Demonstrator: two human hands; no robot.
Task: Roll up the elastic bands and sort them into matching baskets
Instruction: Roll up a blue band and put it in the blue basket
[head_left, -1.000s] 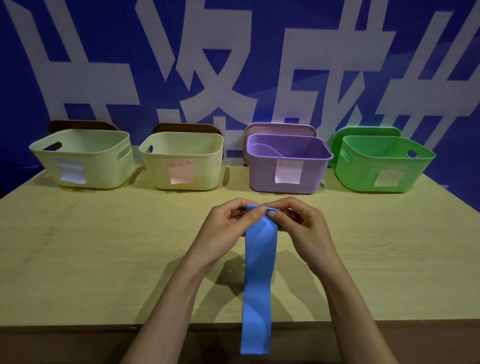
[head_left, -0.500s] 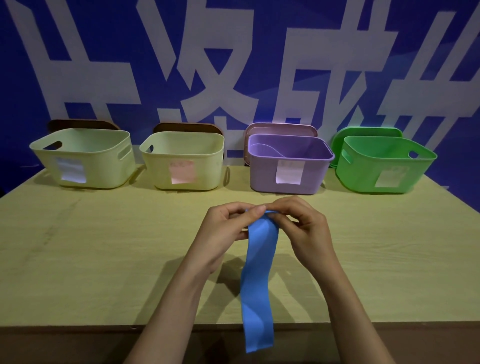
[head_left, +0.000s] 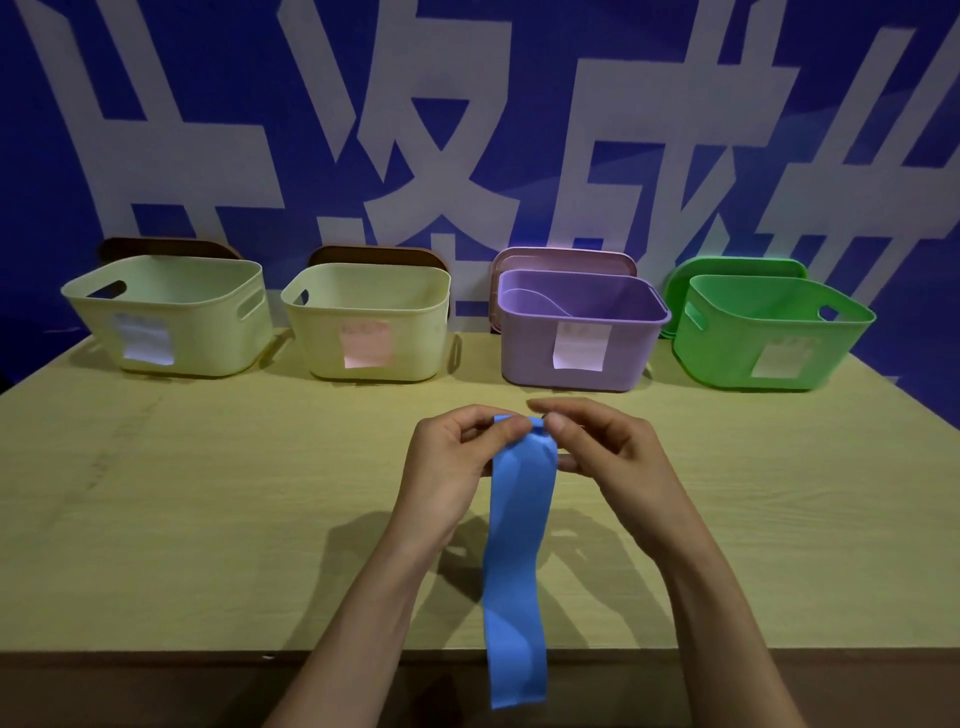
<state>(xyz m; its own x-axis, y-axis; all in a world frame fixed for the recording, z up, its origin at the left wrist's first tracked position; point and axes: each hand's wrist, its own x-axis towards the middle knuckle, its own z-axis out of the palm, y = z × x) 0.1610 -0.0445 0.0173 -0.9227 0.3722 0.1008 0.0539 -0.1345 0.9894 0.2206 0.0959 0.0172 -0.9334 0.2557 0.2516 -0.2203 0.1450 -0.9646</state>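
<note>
A long blue elastic band (head_left: 514, 571) hangs from my two hands over the middle of the table, its lower end past the front edge. My left hand (head_left: 452, 467) pinches the band's top end from the left, and my right hand (head_left: 608, 457) pinches it from the right, where a small rolled fold shows. At the back stand several baskets with paper labels: a pale green one (head_left: 171, 322), a pale yellow one (head_left: 374, 332), a purple one (head_left: 582, 338) and a bright green one (head_left: 769, 338).
The wooden table (head_left: 208, 493) has its front edge near the bottom of the view. Lids lean behind the baskets against a blue wall with large white characters. A pale band lies inside the purple basket.
The band's top end has been turned over into a small roll, and its hanging lower end has risen a little. Both hands stay at the same spot.
</note>
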